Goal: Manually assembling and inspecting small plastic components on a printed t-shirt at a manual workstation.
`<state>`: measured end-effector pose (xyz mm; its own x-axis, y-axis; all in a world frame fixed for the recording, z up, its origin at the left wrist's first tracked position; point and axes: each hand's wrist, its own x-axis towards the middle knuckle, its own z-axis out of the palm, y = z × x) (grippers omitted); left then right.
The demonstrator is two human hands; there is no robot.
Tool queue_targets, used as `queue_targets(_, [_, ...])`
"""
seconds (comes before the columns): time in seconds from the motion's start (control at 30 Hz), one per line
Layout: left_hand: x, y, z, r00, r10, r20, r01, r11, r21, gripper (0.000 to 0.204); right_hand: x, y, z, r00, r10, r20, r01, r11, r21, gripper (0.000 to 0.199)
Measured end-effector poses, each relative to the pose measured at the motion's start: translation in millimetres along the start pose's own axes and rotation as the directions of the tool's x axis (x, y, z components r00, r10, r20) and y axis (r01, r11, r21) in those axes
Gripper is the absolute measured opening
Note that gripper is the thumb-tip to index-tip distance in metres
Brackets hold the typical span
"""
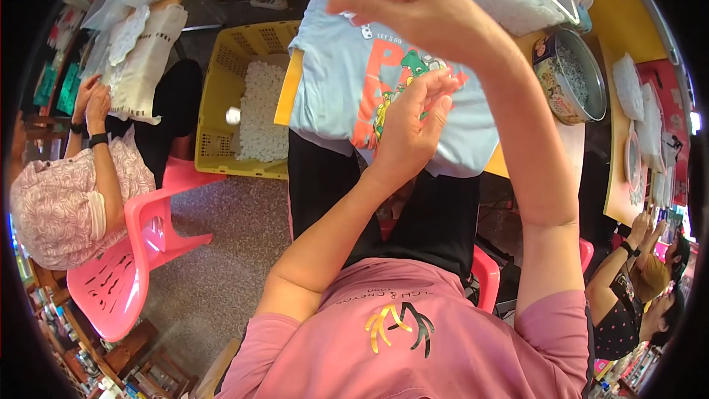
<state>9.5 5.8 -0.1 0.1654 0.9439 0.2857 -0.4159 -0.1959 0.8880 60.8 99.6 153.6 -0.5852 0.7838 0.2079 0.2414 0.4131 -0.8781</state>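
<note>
Presently, item by item. Left hand (410, 129): raised before the person's chest, fingers curled loosely inward, thumb toward the fingertips; whether it pinches anything cannot be told. Right hand (402, 0): lifted higher, above the left, fingers spread wide and slightly bent, holding nothing visible. Small white piece (233, 115): seen in mid-air over the yellow crate (221, 89), well apart from both hands. Yellow crate: perforated plastic, on the floor at the left of the table, partly filled with a heap of white pieces (260, 114). Light blue shirt (347, 81): printed with an orange and green cartoon design, lying behind both hands at the near edge of the yellow table (628, 7). Round tin (569, 77): on the table's right part, holding small pale bits. Pink chair (140, 244): lower left, occupied by a second person in a patterned top, whose hands (90, 103) work at white lace cloth (144, 55).
</note>
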Motion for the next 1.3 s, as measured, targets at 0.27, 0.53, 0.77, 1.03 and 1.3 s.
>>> queue_targets(0.27, [-0.5, 10.6, -0.6, 1.0, -0.003, -0.012, 0.003, 0.999, 0.037, 0.018, -27.8, 92.3, -66.6, 0.962, 0.158, -0.223, -0.232, 0.903, -0.361, 0.023])
queue_targets(0.53, [-1.9, 13.3, -7.1, 0.997, -0.043, 0.057, 0.03, 0.976, 0.216, 0.02, -38.8, 117.3, -30.4, 0.961, 0.145, -0.234, -0.258, 0.769, -0.585, 0.023])
queue_targets(0.77, [-1.7, 14.5, -4.2, 0.996, -0.033, 0.077, 0.01, 0.96, 0.28, 0.019, -41.2, 123.8, -19.2, 0.947, 0.148, -0.285, -0.304, 0.702, -0.644, 0.024])
queue_targets(1.03, [-1.5, 17.7, 0.3, 0.986, -0.159, -0.038, 0.159, 0.987, -0.014, 0.018, -66.5, 100.6, -27.2, 0.895, 0.336, -0.293, -0.411, 0.876, -0.251, 0.023])
queue_targets(1.3, [0.0, 2.9, 4.5, 0.987, 0.132, -0.093, -0.122, 0.987, 0.107, 0.029, -132.4, 73.5, -16.8, 0.809, 0.53, -0.252, -0.416, 0.821, 0.391, 0.028])
